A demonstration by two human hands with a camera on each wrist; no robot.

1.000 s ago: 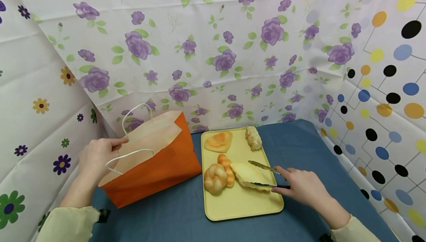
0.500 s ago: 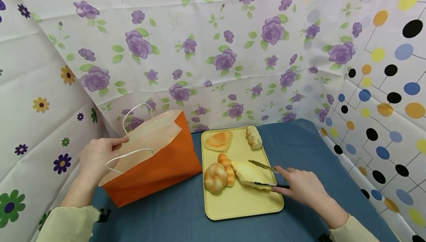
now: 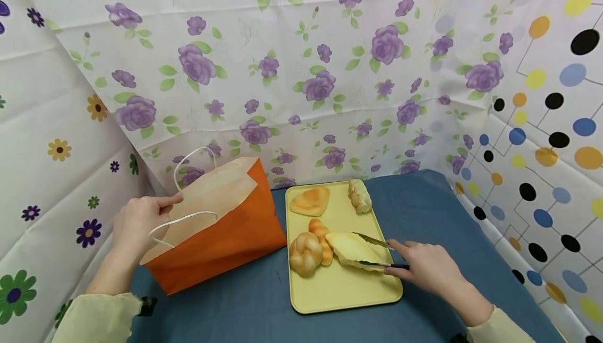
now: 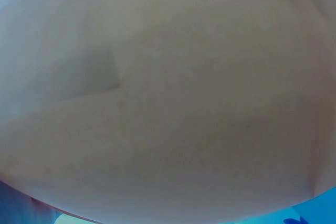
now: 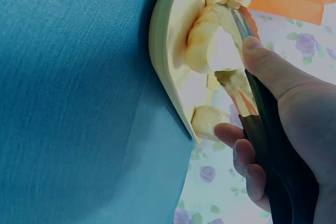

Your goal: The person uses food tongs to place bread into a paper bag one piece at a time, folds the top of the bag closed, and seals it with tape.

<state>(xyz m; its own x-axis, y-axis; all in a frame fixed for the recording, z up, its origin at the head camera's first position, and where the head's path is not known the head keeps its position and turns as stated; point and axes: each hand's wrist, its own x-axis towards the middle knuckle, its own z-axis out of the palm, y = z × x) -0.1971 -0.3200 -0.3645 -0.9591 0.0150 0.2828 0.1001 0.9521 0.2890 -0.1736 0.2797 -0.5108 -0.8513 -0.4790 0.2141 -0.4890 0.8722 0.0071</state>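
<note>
My left hand point(image 3: 138, 223) grips the left rim of an orange paper bag point(image 3: 221, 246), whose mouth gapes towards me; its fingertips are partly hidden. Pale bag paper point(image 4: 173, 98) fills the left wrist view. In my right hand point(image 3: 427, 267) are metal tongs with black handles point(image 5: 270, 129), held between thumb and fingers. The two tong arms straddle a pale yellow bread piece point(image 3: 353, 249) on the right part of a yellow tray point(image 3: 339, 296). A knotted bun point(image 3: 305, 254) and a ridged orange-brown roll point(image 3: 321, 235) lie left of that bread.
At the tray's far end are a flat golden bread point(image 3: 310, 201) and a lumpy pale roll point(image 3: 359, 196). White cord handles point(image 3: 183, 220) stand from the bag's mouth. A blue cloth point(image 3: 226, 311) covers the table; a flowered curtain point(image 3: 282, 97) rises behind.
The tongs have closed in slightly on the yellow bread, which has shifted a little. My left hand and the bag hold still.
</note>
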